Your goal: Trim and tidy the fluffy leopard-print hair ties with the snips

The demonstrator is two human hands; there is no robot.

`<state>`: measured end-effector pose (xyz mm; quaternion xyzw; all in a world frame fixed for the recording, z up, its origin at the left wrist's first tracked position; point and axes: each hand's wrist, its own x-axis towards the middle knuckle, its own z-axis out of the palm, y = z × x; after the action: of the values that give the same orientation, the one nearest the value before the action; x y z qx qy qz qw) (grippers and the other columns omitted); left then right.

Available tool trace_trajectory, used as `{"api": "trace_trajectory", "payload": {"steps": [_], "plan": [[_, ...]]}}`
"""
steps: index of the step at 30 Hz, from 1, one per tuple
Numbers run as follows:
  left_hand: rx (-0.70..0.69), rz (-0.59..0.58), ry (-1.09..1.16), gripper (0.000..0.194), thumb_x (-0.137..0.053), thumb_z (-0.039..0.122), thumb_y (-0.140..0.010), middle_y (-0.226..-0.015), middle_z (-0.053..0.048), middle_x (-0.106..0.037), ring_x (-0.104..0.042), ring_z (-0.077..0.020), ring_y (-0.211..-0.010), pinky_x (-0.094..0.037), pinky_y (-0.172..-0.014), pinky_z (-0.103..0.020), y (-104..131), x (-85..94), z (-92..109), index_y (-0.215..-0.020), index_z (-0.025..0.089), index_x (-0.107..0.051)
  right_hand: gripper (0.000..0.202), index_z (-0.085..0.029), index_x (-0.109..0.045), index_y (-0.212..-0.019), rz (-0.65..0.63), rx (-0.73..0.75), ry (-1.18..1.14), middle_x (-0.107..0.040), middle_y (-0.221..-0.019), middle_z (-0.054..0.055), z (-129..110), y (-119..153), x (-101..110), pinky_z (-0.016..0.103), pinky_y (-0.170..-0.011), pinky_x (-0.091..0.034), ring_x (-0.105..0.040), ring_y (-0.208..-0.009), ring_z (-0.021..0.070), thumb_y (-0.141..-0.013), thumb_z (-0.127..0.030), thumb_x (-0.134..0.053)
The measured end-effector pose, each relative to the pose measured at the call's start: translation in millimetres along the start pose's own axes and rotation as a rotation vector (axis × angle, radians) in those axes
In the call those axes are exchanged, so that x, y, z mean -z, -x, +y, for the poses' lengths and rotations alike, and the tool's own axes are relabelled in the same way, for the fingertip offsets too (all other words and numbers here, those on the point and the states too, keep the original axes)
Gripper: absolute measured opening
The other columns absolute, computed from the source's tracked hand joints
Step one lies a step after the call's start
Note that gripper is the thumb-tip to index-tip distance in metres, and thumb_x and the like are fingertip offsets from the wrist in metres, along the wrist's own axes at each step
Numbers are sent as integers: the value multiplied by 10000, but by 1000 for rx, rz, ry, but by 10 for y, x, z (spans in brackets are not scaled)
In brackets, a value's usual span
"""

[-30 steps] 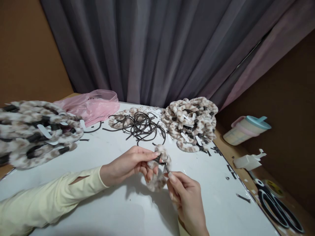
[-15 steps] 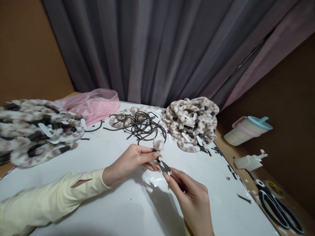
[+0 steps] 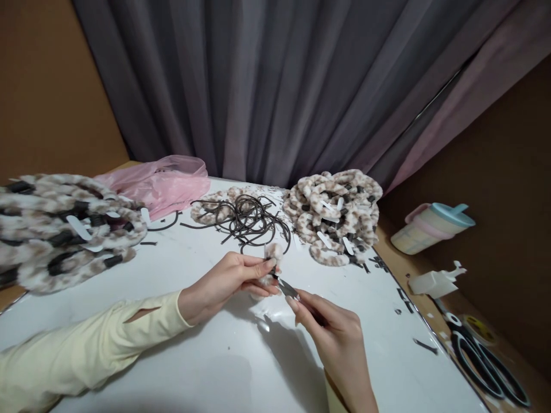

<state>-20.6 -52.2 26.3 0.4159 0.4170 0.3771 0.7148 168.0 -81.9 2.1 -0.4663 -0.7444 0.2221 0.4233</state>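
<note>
My left hand [image 3: 235,281] pinches a white and brown fluffy band [image 3: 274,251] over the middle of the table. A dark part of the band shows beside the fingertips, and much of it is hidden by my hand. With closed fingers my right hand [image 3: 331,332] grips small scissors [image 3: 287,288], their handles covered by my palm. The pointed metal blades reach up and left to the band's dark part; whether they touch it I cannot tell. Just behind lies a tangle of dark cords [image 3: 253,221].
Piles of fluffy bands stand at left [image 3: 86,195] and at the back right [image 3: 336,212]. A pink plastic bag [image 3: 167,183] lies behind the left pile. Along the right side are a tumbler [image 3: 424,229], a white bottle [image 3: 434,283], large scissors [image 3: 482,358] and dark scraps [image 3: 425,346].
My left hand and the fluffy band have shifted slightly left. The scissor blades appear closer together and have barely moved.
</note>
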Motion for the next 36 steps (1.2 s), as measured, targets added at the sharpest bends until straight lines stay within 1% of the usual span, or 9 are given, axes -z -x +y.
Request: {"api": "trace_trajectory", "payload": {"steps": [3,13,21,23,26,30,33,36], "plan": [[-3,10,-15,358,-643,429,-741,-744,-102,-690,-627,-140,-698,-489,-696,-224,10,-10,13,-762,75,-691,171,-166,-685,-832,-5,18,16,-562,-541,-5,0,-13,-7,191,-452,-371,-437,-458,89,-821,-291,-568],[-17,4,-18,354,-648,433,-733,-771,-102,-699,-647,-161,-732,-502,-707,-229,14,-9,17,-794,90,-709,186,-183,-699,-834,7,-21,16,-565,-524,-11,-48,-16,-5,182,-450,-379,-454,-454,90,-823,-312,-565],[-30,-11,-28,332,-636,420,-751,-782,-90,-704,-653,-153,-743,-512,-705,-212,25,-8,24,-802,100,-713,168,-177,-698,-835,17,-24,-15,-571,-534,-13,-46,-16,-16,172,-446,-380,-464,-456,84,-810,-297,-583],[-29,-3,-32,330,-639,410,-750,-777,-94,-704,-653,-153,-742,-512,-711,-215,24,-13,33,-810,94,-711,154,-179,-691,-841,20,-4,-1,-561,-535,-15,-42,-13,-22,174,-449,-380,-455,-457,83,-815,-283,-580],[-24,15,-27,307,-660,374,-736,-798,-103,-701,-656,-159,-750,-515,-722,-224,21,-21,50,-799,76,-702,155,-173,-676,-896,13,59,43,-554,-556,-11,-42,-9,-22,179,-451,-378,-440,-462,80,-833,-251,-558],[4,18,-2,263,-688,328,-714,-760,-73,-683,-662,-162,-733,-521,-697,-219,13,-30,68,-776,73,-676,175,-146,-640,-960,-20,172,165,-585,-619,16,-32,-5,-9,187,-466,-389,-489,-492,87,-867,-218,-510],[26,34,18,235,-697,308,-705,-711,-40,-655,-665,-169,-722,-522,-673,-222,8,-33,73,-773,87,-650,176,-141,-604,-1006,24,330,296,-603,-640,16,-2,-13,-6,193,-477,-381,-518,-505,82,-883,-203,-495],[30,39,21,267,-683,307,-719,-784,-52,-657,-661,-166,-731,-523,-694,-242,4,-27,70,-882,100,-641,193,-115,-571,-1049,85,466,411,-602,-646,8,23,-32,-13,199,-471,-352,-531,-515,72,-886,-190,-502]]}}
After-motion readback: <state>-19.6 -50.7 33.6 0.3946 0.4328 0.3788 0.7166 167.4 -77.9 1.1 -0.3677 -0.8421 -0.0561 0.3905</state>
